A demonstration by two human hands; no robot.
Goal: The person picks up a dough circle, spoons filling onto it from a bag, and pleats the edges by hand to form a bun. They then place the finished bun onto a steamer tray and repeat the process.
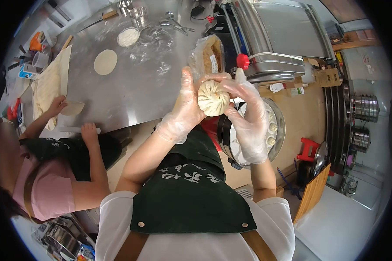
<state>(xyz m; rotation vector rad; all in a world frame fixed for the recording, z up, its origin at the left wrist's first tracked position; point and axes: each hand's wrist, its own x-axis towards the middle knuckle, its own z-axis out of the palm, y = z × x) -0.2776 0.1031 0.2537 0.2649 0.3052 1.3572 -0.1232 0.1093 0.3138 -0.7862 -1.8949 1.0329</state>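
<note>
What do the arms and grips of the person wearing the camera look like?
The left grip and right grip each have a thin, see-through, crinkly plastic glove. Above the gloves, the arms are bare up to short white sleeves.

A metal table (139,95) carries a dough round (105,62) and spoons (165,22).

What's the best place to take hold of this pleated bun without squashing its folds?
Probably the rounded sides of the bun, coming from underneath with a cupped left hand and fingers loosely around it. The pleats face up and gather near the middle, so gripping from above would likely flatten them.
</note>
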